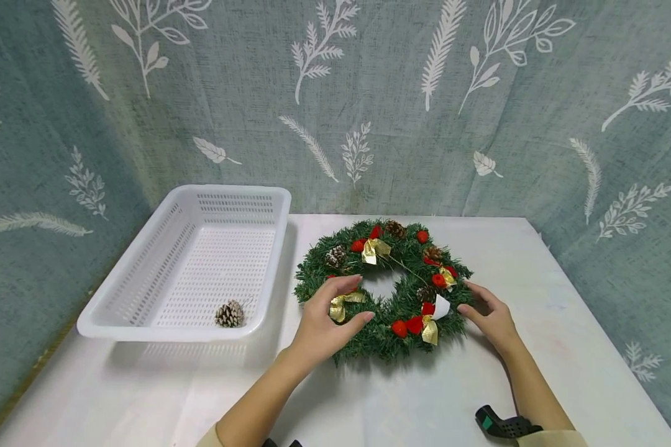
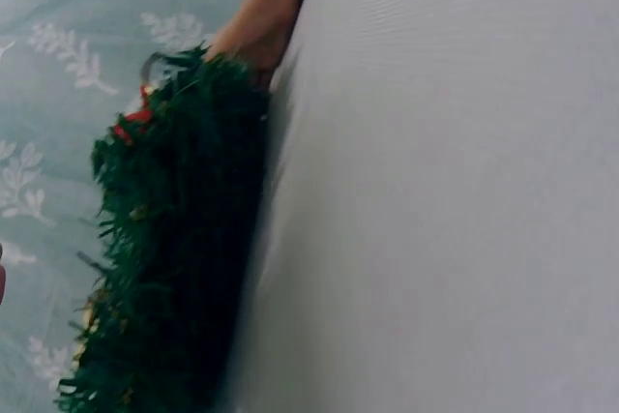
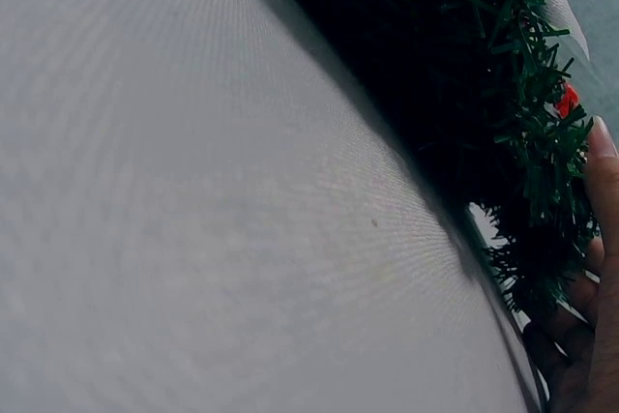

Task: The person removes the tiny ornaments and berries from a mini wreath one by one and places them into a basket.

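Note:
A green Christmas wreath [image 1: 391, 357] lies on the white table, dressed with red berries, pine cones and gold-and-red bows. A white tag or scrap [image 1: 441, 307] sits by its front right bow. My left hand [image 1: 327, 320] hovers over the wreath's left front part, thumb and fingers spread apart with nothing between them. At the right edge, my right hand [image 1: 494, 316] holds the wreath's rim, its thumb on the near side. In the right wrist view its fingers [image 3: 575, 336] curl round the wreath's edge, partly hidden by the greenery.
Left of the wreath stands a white plastic basket [image 1: 181, 333] with slotted walls. One frosted pine cone [image 1: 230, 314] lies in its near right corner. A leaf-patterned green cloth [image 1: 335, 155] hangs behind the table [image 1: 402, 410] and along both sides.

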Demonstrator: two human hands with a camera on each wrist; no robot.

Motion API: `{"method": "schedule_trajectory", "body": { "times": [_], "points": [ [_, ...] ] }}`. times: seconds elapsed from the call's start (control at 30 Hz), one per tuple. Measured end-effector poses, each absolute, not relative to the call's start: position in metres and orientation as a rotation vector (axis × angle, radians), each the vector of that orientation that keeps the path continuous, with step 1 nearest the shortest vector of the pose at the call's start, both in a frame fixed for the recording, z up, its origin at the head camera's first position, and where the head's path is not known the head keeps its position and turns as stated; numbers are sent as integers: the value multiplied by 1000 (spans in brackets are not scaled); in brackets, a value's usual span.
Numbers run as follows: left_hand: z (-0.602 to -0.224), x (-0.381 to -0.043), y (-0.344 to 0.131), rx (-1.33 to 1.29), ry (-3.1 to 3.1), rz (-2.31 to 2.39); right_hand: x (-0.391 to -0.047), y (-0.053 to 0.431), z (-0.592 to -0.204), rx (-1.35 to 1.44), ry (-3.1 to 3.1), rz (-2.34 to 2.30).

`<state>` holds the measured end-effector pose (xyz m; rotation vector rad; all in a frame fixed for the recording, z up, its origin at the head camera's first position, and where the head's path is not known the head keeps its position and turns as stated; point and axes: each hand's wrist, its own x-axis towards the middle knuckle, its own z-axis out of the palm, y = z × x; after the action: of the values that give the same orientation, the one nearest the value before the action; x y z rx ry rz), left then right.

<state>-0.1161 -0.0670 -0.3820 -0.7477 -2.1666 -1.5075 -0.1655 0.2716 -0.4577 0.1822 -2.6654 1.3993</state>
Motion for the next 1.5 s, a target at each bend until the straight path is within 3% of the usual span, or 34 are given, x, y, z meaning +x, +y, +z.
{"method": "schedule_trajectory", "body": {
  "times": [0.7, 1.5],
  "points": [
    [-402, -115, -29, -801, -2378, -1611, -168, 274, -461, 195, -2652, 1425],
    [-421, -120, -18, -828, -2400, -1619, -168, 273, -459, 205, -2659, 1461]
  ]
}}
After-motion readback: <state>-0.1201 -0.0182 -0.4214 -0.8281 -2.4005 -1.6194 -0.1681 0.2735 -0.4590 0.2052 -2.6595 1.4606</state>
